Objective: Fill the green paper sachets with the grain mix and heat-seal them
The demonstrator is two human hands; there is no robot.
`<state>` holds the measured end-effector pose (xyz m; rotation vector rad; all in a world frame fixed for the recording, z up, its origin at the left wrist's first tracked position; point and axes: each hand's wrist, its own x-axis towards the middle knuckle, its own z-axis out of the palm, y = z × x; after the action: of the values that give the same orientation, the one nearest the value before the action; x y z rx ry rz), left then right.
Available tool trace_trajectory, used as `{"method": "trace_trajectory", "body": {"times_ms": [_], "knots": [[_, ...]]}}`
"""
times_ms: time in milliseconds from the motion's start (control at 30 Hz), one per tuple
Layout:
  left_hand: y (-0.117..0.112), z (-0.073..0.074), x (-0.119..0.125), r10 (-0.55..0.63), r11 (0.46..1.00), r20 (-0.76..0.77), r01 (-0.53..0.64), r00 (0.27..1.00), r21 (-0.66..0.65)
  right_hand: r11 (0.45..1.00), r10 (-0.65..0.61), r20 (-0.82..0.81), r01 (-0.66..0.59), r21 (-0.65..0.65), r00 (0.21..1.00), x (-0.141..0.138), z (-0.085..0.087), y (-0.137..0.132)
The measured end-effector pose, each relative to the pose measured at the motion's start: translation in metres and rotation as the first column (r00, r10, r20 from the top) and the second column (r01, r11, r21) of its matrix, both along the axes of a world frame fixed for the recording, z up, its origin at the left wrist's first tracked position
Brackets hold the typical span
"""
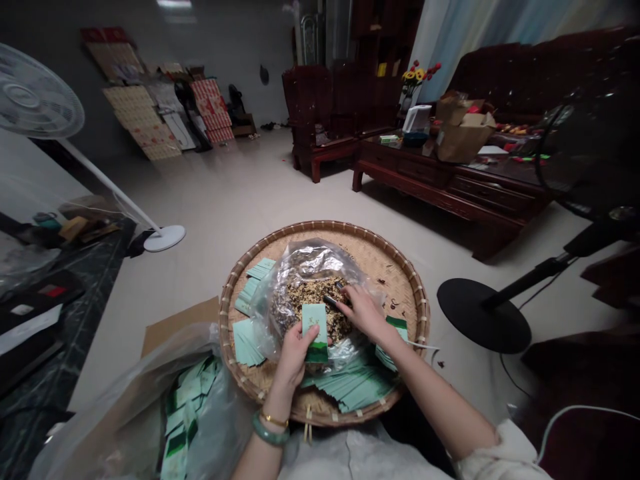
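My left hand (299,350) grips a light green paper packet (314,330) with a dark green lower band, held upright over the near side of an open clear plastic bag (313,253). Inside the bag lies a loose dry mix (310,291) of pale and dark bits. My right hand (364,310) reaches over the mix, its fingers closed round a small dark tool (330,301) whose two ends show; its exact kind is unclear. The bag rests in a round woven bamboo tray (400,273). Fanned green packets (357,383) lie along the tray's near edge, with several more stacks at its left.
Left of the tray, a large clear bag (125,393) holds many green packets, beside cardboard (177,323). A white standing fan (165,238) is at left, a black fan base (484,315) at right. A dark wooden table (440,183) stands behind.
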<state>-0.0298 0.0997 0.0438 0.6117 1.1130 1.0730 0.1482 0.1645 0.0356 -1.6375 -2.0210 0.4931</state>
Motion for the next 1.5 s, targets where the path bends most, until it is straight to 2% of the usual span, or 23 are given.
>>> {"method": "trace_trajectory", "body": {"times_ms": [100,233,300,400,500,600,767,967,1133,1300,1500], "knots": [[0.0,-0.002,0.001,0.004,1.0,0.05,-0.005,0.999,0.003,0.999,-0.033,0.19,0.039,-0.029,0.981,0.009,-0.015,-0.006],[-0.001,-0.002,0.002,0.007,1.0,0.045,-0.006,0.999,-0.024,0.995,-0.047,0.177,0.062,-0.077,0.983,0.01,-0.021,-0.006],[-0.001,-0.002,0.002,0.008,0.999,0.029,-0.007,1.0,-0.032,0.992,-0.054,0.071,0.062,-0.106,0.996,0.013,-0.017,-0.002],[-0.002,-0.001,-0.001,0.007,1.0,0.006,-0.007,1.0,-0.01,0.983,-0.018,-0.226,-0.024,-0.183,0.974,0.023,-0.006,0.003],[-0.001,-0.001,-0.002,0.007,1.0,-0.024,-0.007,1.0,0.001,0.928,0.04,-0.516,-0.223,-0.297,0.855,0.034,0.01,0.004],[-0.001,-0.001,0.0,-0.018,1.0,-0.059,0.018,0.998,0.007,0.84,0.071,-0.647,-0.395,-0.371,0.759,0.038,0.025,0.001],[-0.001,-0.001,0.006,-0.09,0.995,-0.108,0.095,0.99,0.034,0.754,0.182,-0.628,-0.518,-0.405,0.757,0.029,0.038,-0.002],[-0.002,0.002,0.007,-0.112,0.992,-0.145,0.119,0.983,0.038,0.731,0.222,-0.577,-0.525,-0.435,0.786,0.018,0.036,0.002],[-0.001,0.002,0.003,-0.145,0.987,-0.132,0.152,0.981,0.049,0.73,0.206,-0.609,-0.534,-0.425,0.766,0.016,0.035,0.002],[0.012,0.003,0.001,-0.015,0.994,-0.04,0.019,0.999,0.11,0.731,0.201,-0.624,-0.539,-0.418,0.755,0.014,0.037,0.0],[0.023,0.005,0.003,0.021,0.994,-0.023,-0.018,1.0,0.109,0.729,0.205,-0.624,-0.543,-0.417,0.754,0.011,0.045,-0.002]]}}
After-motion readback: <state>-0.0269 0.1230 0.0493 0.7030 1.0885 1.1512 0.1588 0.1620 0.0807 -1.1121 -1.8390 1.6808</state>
